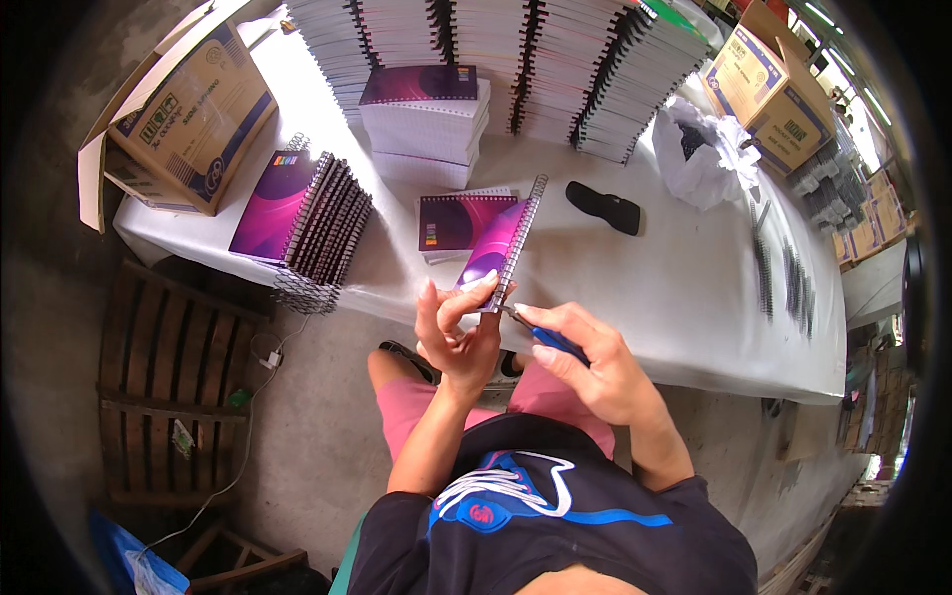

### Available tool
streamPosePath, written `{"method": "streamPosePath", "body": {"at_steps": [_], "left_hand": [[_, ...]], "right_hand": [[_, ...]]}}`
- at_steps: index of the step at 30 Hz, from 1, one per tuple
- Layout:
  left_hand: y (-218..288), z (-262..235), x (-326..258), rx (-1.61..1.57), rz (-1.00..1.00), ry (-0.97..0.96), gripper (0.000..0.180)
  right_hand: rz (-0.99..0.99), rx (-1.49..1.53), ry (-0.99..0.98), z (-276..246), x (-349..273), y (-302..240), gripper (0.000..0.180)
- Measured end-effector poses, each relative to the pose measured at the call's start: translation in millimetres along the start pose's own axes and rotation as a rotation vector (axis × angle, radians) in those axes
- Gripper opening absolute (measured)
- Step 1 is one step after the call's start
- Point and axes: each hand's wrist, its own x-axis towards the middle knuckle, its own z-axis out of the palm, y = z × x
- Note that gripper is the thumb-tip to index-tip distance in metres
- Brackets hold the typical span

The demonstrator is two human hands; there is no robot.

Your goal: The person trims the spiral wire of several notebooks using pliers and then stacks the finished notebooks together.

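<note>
My left hand (462,332) grips the near end of a purple spiral notebook (493,241), which it holds tilted over the table's front edge. A black wire coil runs down the notebook's right side. In my right hand (590,365) is a pair of pliers (555,343) with blue handles, its tip at the coil's near end. Whether the jaws touch the wire is too small to tell. Behind the held notebook, a purple cover (446,220) lies on punched white sheets. Beyond it rises a stack of punched paper blocks (421,129) topped with another purple cover.
Coil-bound notebooks (327,218) are piled at the left beside an open cardboard box (193,119). Tall notebook stacks (486,59) line the back. A black flat object (603,206), a white plastic bag (709,164) and loose black coils (796,288) lie on the white table (684,327).
</note>
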Motion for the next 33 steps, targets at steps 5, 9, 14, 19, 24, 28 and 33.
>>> {"method": "streamPosePath", "body": {"at_steps": [5,9,14,19,24,28,33], "left_hand": [[-5.5,3.7,-5.1,-0.052,0.012,0.046,0.086],[-3.4,6.7,-1.9,-0.286,-0.428,0.205,0.088],[4.4,-8.2,15.4,-0.569,-0.711,0.256,0.068],[2.9,-20.7,12.4,-0.621,-0.720,0.280,0.030],[18.3,-52.9,42.2,-0.576,-0.525,0.404,0.016],[4.3,-112.1,94.2,-0.026,-0.192,0.354,0.021],[-61.3,-149.4,133.7,0.306,-0.372,0.371,0.017]], "right_hand": [[0.503,1.059,-0.349,-9.7,-0.5,23.5,0.040],[0.001,-0.157,0.065,-7.5,-2.6,31.5,0.041],[0.437,-0.993,0.387,-49.5,-31.9,95.7,0.043],[0.112,-0.753,0.403,-38.0,-2.3,81.0,0.052],[-0.192,0.592,0.198,20.4,71.9,30.2,0.054],[-0.313,0.794,0.054,57.0,150.0,-25.8,0.042],[-0.416,0.309,0.153,107.3,256.6,-52.7,0.036]]}}
